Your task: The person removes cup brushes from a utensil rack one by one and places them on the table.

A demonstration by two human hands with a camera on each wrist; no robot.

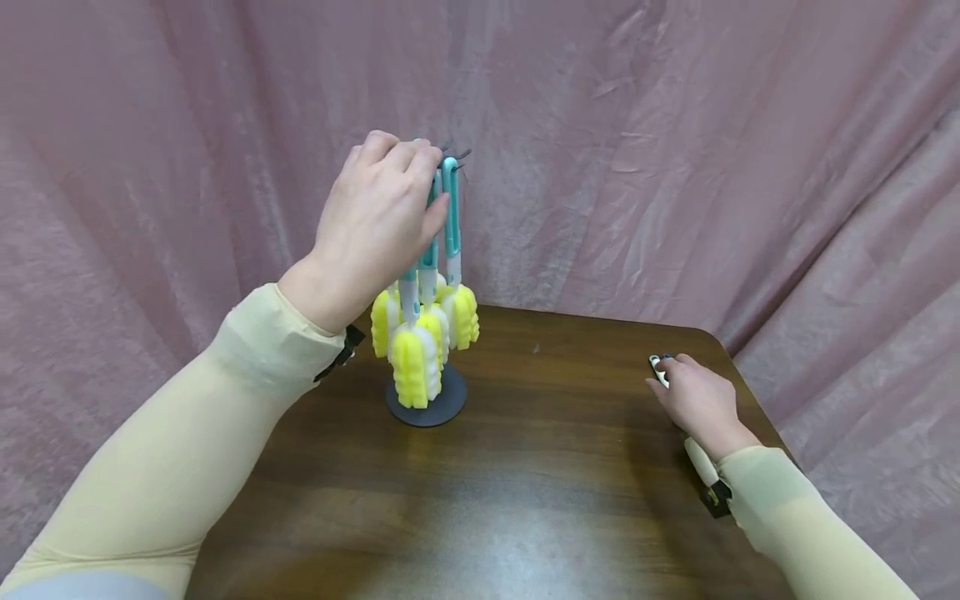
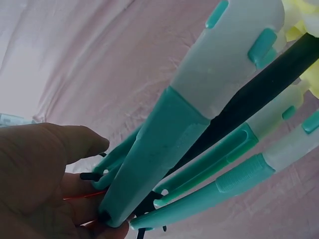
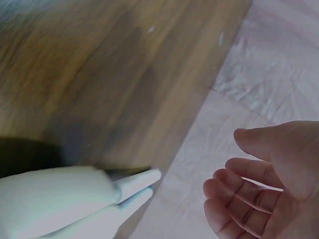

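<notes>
A pink cloth backdrop is hanging behind a dark wooden table (image 1: 570, 467). At upper centre of the frame, the left hand (image 1: 378, 217) is pinching the teal handle tops of yellow sponge brushes (image 1: 423, 333) hanging on a black stand (image 1: 426, 404). At lower right, the right hand (image 1: 697, 398) is resting loosely open near the table's edge.

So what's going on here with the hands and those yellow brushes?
A person's left hand is up at the top of a small rack on the brown table, fingers curled around the teal handle of one hanging sponge brush. Several other yellow-and-white brushes hang from the same rack. The right hand rests near the table's right edge, loosely curled and holding nothing.
</notes>
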